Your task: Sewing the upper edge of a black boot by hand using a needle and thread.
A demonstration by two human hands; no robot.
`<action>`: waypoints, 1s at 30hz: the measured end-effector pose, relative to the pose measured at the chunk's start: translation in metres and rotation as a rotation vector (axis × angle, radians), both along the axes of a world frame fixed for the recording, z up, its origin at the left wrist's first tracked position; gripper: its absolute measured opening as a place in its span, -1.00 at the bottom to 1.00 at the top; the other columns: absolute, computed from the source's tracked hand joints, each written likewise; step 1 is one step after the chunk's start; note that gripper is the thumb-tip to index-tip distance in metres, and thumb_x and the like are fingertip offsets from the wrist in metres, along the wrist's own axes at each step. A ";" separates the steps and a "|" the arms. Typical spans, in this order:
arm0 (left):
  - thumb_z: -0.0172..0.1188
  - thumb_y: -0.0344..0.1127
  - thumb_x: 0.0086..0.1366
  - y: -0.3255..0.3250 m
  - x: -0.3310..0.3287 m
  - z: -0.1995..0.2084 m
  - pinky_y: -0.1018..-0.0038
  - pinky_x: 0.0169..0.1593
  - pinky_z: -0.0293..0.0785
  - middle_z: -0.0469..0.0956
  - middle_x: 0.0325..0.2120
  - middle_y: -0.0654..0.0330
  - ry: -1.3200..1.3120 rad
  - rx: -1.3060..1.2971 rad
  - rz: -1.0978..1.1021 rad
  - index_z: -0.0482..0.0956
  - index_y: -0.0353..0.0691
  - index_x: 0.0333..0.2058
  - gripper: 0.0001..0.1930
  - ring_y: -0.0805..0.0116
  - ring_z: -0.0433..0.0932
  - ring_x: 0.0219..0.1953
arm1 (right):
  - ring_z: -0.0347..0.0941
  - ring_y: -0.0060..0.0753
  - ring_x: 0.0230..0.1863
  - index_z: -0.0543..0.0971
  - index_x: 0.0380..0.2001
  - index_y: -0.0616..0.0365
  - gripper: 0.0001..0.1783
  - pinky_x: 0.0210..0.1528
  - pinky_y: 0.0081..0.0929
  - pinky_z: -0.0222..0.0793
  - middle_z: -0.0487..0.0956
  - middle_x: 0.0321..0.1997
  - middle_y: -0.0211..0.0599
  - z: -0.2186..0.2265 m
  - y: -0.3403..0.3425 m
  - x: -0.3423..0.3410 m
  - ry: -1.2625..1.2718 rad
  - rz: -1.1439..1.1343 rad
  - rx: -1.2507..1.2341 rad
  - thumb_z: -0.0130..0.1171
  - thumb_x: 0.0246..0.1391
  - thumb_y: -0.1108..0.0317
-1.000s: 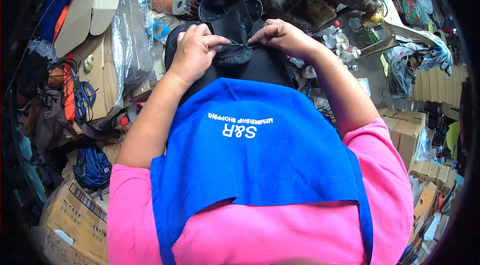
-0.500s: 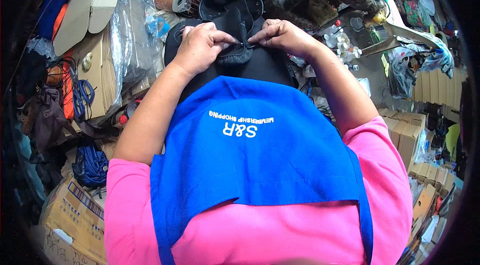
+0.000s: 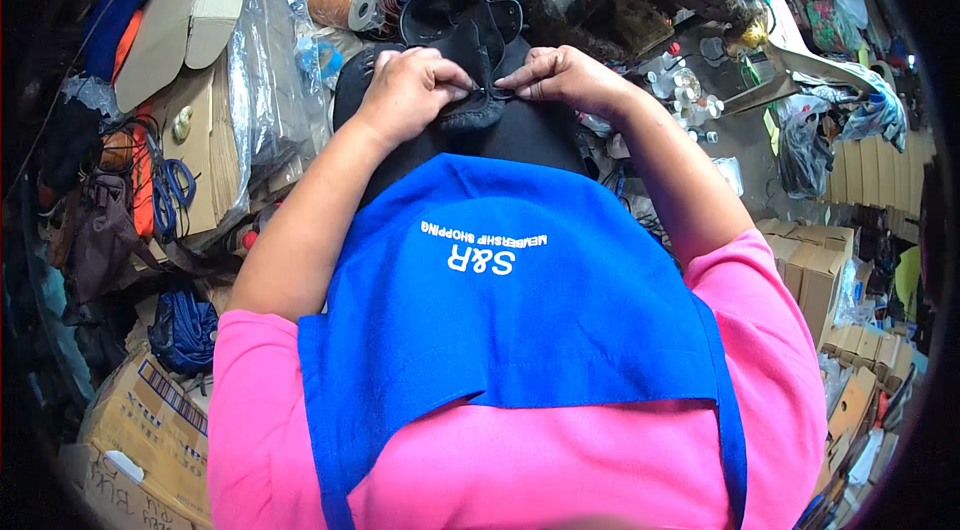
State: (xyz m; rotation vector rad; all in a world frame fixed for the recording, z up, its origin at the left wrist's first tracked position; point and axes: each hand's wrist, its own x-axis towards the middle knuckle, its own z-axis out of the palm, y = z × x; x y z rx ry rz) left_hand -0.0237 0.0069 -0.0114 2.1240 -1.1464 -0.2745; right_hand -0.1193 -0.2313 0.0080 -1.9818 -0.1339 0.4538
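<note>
Left hand (image 3: 412, 95) and right hand (image 3: 565, 80): thumb and forefinger of each are pressed together at the black shoe-like piece (image 3: 470, 116), tips close to one another; too small to tell what they pinch. Piece lies on the person's dark-covered lap (image 3: 540, 138), just beyond the blue apron (image 3: 520, 330). Farther out: orange spool (image 3: 336, 5) upper left, plastic bottles (image 3: 687, 80) right

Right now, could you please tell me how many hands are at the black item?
2: the left hand at the left of the black item, the right hand at its right. No others show.
</note>
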 end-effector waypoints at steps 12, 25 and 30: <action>0.30 -0.30 0.01 0.011 -0.024 0.015 0.30 -0.05 0.24 0.53 -0.50 0.32 -0.012 -0.017 0.101 0.70 0.05 -0.37 -0.84 0.27 0.48 -0.23 | 0.45 -0.74 -0.30 0.61 -0.08 0.16 -0.67 -0.20 -0.69 0.40 0.62 -0.30 -0.48 0.006 0.022 -0.020 0.083 -0.285 0.071 0.27 0.01 0.47; 0.35 -0.32 0.04 -0.013 -0.020 0.005 0.63 -0.21 0.39 0.62 -0.51 0.37 0.226 0.131 0.200 0.61 -0.17 -0.36 -0.82 0.58 0.56 -0.42 | 0.46 -0.67 -0.32 0.59 -0.23 0.22 -0.77 -0.20 -0.65 0.41 0.59 -0.33 -0.46 -0.005 0.026 -0.005 0.152 -0.311 0.270 0.30 -0.01 0.45; 0.31 -0.27 0.06 -0.017 -0.016 0.021 0.42 -0.08 0.28 0.61 -0.49 0.31 0.327 0.148 0.071 0.62 -0.10 -0.38 -0.86 0.48 0.54 -0.36 | 0.42 -0.67 -0.45 0.64 -0.47 0.17 -0.81 -0.31 -0.61 0.35 0.60 -0.50 -0.46 0.003 0.025 0.010 0.198 -0.280 -0.009 0.42 -0.16 0.33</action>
